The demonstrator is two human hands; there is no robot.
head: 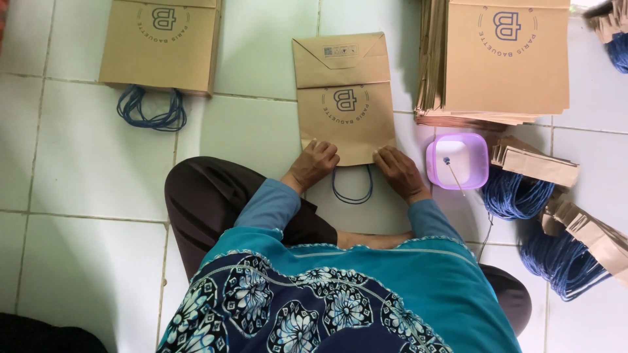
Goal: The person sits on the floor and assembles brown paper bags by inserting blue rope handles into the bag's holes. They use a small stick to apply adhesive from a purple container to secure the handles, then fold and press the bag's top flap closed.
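The person's left hand and right hand are both pressing flat, fingers spread, on the near edge of a flattened brown paper bag lying on the white tiled floor straight ahead at twelve o'clock. A dark blue cord handle is already looping out from that edge between the hands, so this bag is looking nearly finished. At eleven o'clock a finished brown bag with blue handles is lying apart; at one o'clock a tall stack of flat brown bags is waiting. At three o'clock a small lilac plastic tub is holding a thin stick in something pale, beside bundles of blue cord.
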